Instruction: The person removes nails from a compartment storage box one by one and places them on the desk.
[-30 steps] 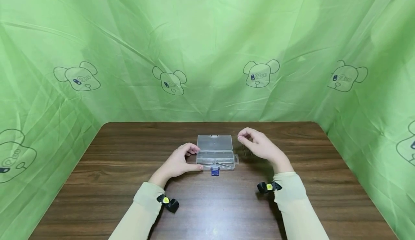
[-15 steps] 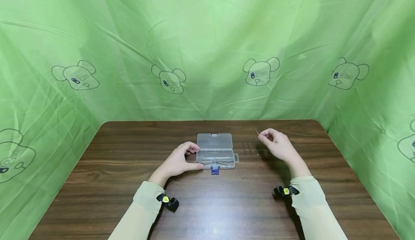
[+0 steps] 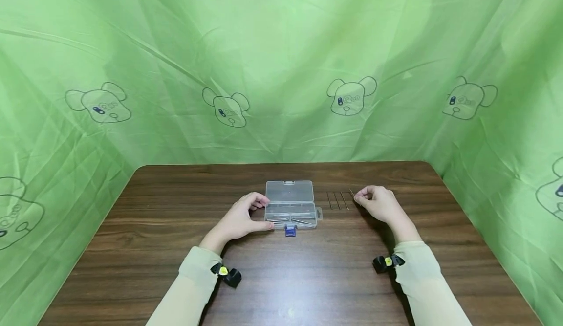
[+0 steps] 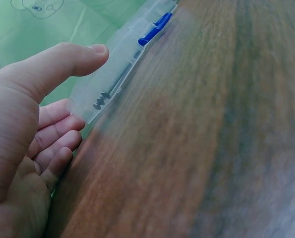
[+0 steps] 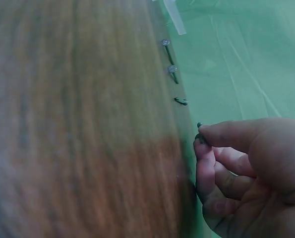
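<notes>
A clear plastic box [image 3: 281, 208] lies with its lid [image 3: 290, 191] laid back and a blue latch [image 3: 290, 230] at its front. Long nails [image 4: 118, 75] lie inside it. My left hand [image 3: 239, 219] holds the box's left end, thumb at the front and fingers toward the back. Right of the box, three nails [image 3: 336, 200] lie side by side on the table. Just beyond them, my right hand [image 3: 381, 204] pinches another nail [image 3: 352, 192] between thumb and fingertips, low over the tabletop. In the right wrist view the fingers mostly cover that nail [image 5: 200, 125].
Box and nails are on a dark brown wooden table [image 3: 281, 277]. A green cloth [image 3: 281, 72] with printed bear faces hangs behind it and along both sides. A small clear tab [image 3: 319, 213] sticks out from the box's right end.
The right hand has moved right from beside the lid, past the row of nails, and lowered with the nail it pinches. The left hand stays at the box.
</notes>
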`<state>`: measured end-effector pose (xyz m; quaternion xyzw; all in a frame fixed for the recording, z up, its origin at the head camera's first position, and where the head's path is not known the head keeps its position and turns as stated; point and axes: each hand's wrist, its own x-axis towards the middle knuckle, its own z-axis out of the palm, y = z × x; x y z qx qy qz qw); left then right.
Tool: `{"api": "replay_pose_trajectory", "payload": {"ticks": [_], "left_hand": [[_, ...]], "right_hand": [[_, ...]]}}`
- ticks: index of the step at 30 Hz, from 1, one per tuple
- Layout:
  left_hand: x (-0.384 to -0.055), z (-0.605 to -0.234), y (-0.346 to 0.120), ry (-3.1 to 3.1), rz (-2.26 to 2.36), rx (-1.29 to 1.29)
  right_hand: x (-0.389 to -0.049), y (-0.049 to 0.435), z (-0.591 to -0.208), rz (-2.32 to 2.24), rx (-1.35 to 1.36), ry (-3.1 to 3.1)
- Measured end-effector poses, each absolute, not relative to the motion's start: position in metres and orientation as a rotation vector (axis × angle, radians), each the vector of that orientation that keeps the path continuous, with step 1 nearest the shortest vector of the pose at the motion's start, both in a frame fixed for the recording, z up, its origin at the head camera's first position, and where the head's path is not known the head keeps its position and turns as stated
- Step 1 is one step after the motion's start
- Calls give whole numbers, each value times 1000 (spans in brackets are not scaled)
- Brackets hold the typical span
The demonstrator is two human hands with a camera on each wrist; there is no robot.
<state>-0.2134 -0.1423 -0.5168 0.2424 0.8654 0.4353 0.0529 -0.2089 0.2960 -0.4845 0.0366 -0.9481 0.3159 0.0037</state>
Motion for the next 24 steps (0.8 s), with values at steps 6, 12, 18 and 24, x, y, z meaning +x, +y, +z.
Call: {"api": "replay_pose_trajectory", "payload": {"ticks": [6, 12, 18, 24], "left_hand": [[-213, -516, -143, 2632, 1320, 727], [-214, -516, -142, 2629, 1319, 729], [-214, -517, -142, 2630, 1328, 742], [-213, -516, -142, 2629, 1335, 744]], "right_hand": [[-210, 296, -486, 950, 93, -2982], [-209, 297, -488, 950, 56, -2953], [-210, 293, -490, 960, 42, -2937], [-210, 292, -491, 972, 46, -2938]]}}
